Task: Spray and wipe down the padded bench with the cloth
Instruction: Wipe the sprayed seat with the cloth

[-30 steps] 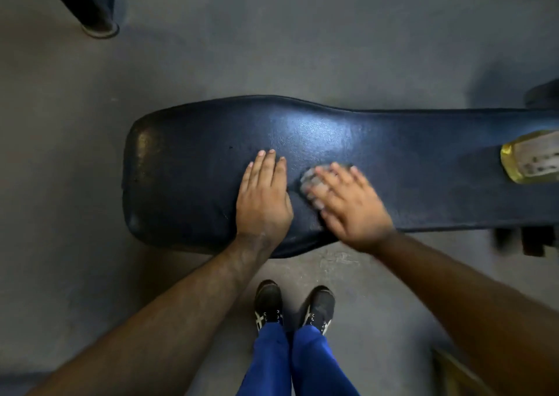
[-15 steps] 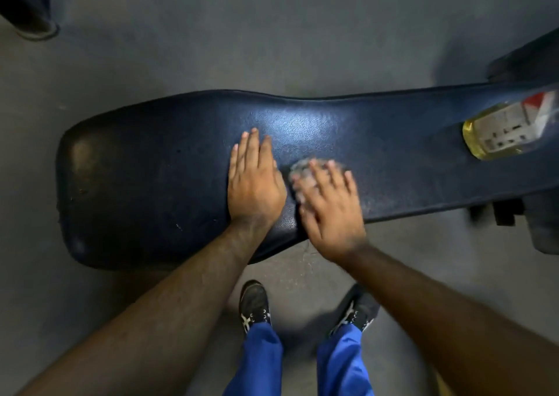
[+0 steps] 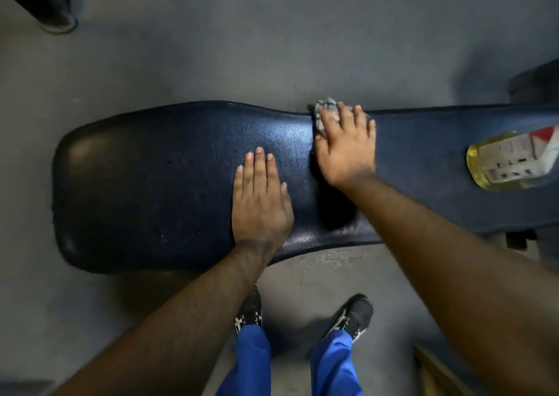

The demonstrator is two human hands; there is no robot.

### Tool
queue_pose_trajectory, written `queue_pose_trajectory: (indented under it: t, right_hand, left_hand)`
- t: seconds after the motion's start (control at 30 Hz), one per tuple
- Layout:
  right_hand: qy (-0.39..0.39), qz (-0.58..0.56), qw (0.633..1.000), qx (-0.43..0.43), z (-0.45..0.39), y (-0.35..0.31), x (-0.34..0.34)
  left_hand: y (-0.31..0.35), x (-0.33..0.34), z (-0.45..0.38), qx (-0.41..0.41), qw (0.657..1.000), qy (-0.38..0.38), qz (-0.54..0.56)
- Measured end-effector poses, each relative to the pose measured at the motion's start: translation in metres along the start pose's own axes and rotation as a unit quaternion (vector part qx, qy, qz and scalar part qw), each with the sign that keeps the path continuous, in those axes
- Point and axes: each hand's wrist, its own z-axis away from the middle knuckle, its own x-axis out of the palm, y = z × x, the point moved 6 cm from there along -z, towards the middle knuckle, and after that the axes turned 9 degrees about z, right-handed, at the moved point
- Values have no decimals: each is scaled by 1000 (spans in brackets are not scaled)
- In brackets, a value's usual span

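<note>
bench [image 3: 169, 190]: dark navy | cloth [image 3: 325, 108]: grey-white check | bottle [image 3: 511, 162]: yellow liquid, white-red label | trousers [image 3: 332, 362]: blue

Two bare forearms reach forward and down from the bottom of the view, the left from the lower left, the right from the lower right. The left hand [image 3: 260, 204] lies palm down and flat, fingers straight and close together, pointing away from the body. The right hand [image 3: 345, 147] stretches farther forward, also palm down, fingers slightly spread and pressing flat, wrist angled so the hand leans a little to the left.
</note>
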Motion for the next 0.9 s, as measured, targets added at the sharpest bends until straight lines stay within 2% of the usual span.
queue_pose_trajectory:
  t: [0.03, 0.07, 0.1, 0.13, 0.17, 0.2, 0.27, 0.3, 0.33, 0.37, 0.43, 0.47, 0.5, 0.57, 0.6, 0.63, 0.73, 0.77, 0.8, 0.83, 0.87, 0.9]
  right_hand:
    - [-5, 8, 999, -51, 6, -19, 2]
    - [-6, 15, 990, -139, 19, -35, 3]
    - [-7, 30, 972, -231, 32, -39, 9]
    - [-8, 34, 959, -280, 38, -29, 11]
    - [7, 30, 962, -270, 32, -12, 9]
    - [29, 26, 979, -200, 19, 6, 6]
    - [41, -9, 999, 17, 8, 28, 3]
    - [28, -19, 998, 54, 13, 22, 6]
    - [25, -11, 1000, 13, 25, 8, 8]
    - [22, -3, 996, -84, 42, -4, 11]
    - [12, 20, 954, -299, 73, 9, 15]
    - [26, 34, 941, -337, 72, 31, 12]
    - [37, 36, 951, -305, 59, 54, 9]
    - [48, -6, 996, -77, 29, 90, 2]
    - [51, -16, 999, -3, 25, 87, 2]
    - [45, -5, 999, -11, 27, 71, 3]
    - [20, 29, 971, -238, 42, 50, 9]
    - [31, 30, 972, -233, 33, 66, 5]
    - [43, 16, 987, -154, 21, 84, -1]
    - [47, -4, 998, -39, 14, 98, -5]
    - [50, -12, 998, 40, 17, 101, -3]
    - [41, -13, 998, 41, 27, 88, 2]
  left_hand:
    - [0, 1, 0, 0, 1000, -2, -3]
    - [0, 1, 0, 1, 1000, -1, -7]
    - [-1, 1, 0, 1, 1000, -1, -11]
    - [-1, 0, 0, -1, 1000, 0, -14]
    - [-1, 0, 0, -2, 1000, 2, -15]
    - [1, -1, 0, -1, 1000, 6, -16]
    - [3, -1, 0, -4, 1000, 2, -17]
    - [3, -2, 0, -7, 1000, -2, -16]
    - [3, -3, -1, -9, 1000, -4, -16]
    - [4, -4, -1, -10, 1000, -3, -18]
    - [11, -5, 1, -12, 1000, 8, -7]
    - [18, -4, 5, -8, 1000, 15, 11]
    - [28, -3, 10, 2, 999, 21, 36]
    - [49, 2, 18, 23, 996, 20, 85]
    - [59, 5, 19, 30, 994, 16, 100]
    - [65, 8, 19, 30, 993, 16, 109]
    - [73, 17, 11, 21, 995, 18, 98]
    - [74, 20, 11, 20, 996, 21, 87]
    - [75, 24, 12, 20, 997, 25, 77]
    - [75, 26, 13, 21, 997, 28, 68]
    - [75, 27, 13, 22, 997, 30, 63]
    - [75, 26, 14, 22, 998, 30, 59]
